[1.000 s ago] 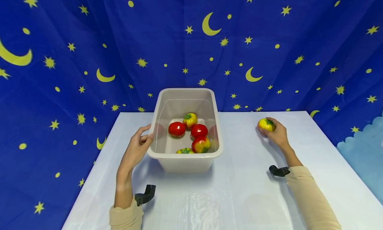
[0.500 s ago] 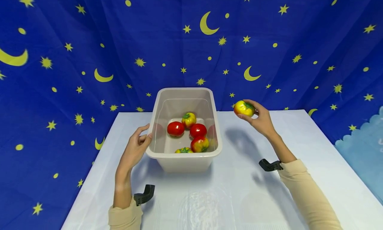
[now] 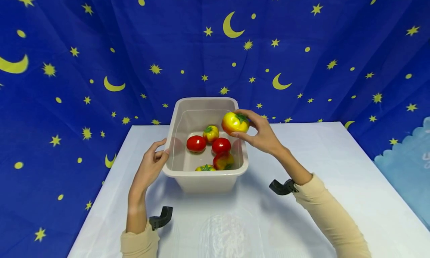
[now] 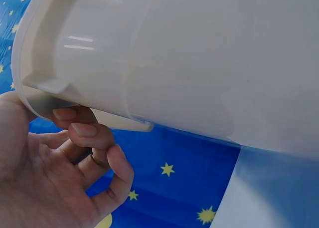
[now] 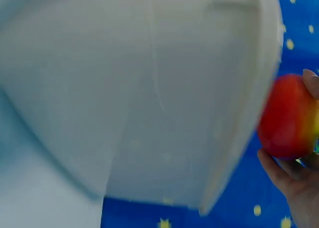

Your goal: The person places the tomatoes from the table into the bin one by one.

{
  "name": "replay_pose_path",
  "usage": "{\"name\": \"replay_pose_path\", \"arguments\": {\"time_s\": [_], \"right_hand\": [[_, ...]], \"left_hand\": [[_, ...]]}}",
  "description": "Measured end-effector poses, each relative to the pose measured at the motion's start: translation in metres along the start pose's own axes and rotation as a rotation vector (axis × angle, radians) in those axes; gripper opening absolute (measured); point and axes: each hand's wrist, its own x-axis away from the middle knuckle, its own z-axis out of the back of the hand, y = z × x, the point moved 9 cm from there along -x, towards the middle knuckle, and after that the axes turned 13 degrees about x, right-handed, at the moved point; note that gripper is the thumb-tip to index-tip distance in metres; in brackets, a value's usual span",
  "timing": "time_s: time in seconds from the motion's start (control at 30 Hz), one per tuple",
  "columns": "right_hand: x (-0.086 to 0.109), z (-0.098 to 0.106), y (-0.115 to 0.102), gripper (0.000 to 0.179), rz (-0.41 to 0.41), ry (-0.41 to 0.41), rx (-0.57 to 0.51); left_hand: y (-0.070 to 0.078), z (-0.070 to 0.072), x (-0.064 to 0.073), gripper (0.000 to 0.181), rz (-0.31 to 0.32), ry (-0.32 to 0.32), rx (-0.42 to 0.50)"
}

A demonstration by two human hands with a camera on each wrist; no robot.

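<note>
My right hand [image 3: 261, 134] grips a yellow-and-red tomato [image 3: 234, 122] with a green leafy top, held over the right rim of a grey plastic bin [image 3: 205, 182]. In the right wrist view the red side of this tomato [image 5: 285, 119] shows between thumb and fingers, just beyond the bin's edge. My left hand [image 3: 151, 166] holds the bin's left rim; in the left wrist view its fingers [image 4: 89, 135] curl beneath that rim. Inside the bin lie a red tomato [image 3: 196, 144], another red tomato [image 3: 221, 145] and several yellow-and-red ones, including one tomato [image 3: 211, 134] at the back.
The bin stands on a white-covered table [image 3: 302, 150]. Behind it hangs a dark blue cloth [image 3: 188, 38] with yellow moons and stars. Black wrist mounts [image 3: 282, 187] stick out from both forearms.
My right hand has lifted the tomato off the right of the table and carried it left to the bin. The left hand has kept its hold on the rim.
</note>
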Motion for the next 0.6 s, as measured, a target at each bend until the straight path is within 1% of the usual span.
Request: {"name": "replay_pose_path", "arguments": {"time_s": [0.17,0.3,0.43,0.6], "right_hand": [[-0.009,-0.031,-0.027,0.06,0.096,-0.097,-0.057],[-0.012,-0.049,-0.042,0.06,0.154,-0.153,-0.072],[-0.014,-0.06,-0.048,0.059,0.168,-0.182,-0.069],[-0.014,-0.071,-0.051,0.06,0.173,-0.206,-0.017]], "left_hand": [[0.0,0.0,0.0,0.053,0.008,0.005,0.017],[-0.001,0.0,-0.001,0.053,0.008,0.005,0.014],[0.0,0.001,-0.001,0.053,0.002,0.006,0.018],[0.002,0.001,-0.001,0.053,0.006,0.009,0.013]]}}
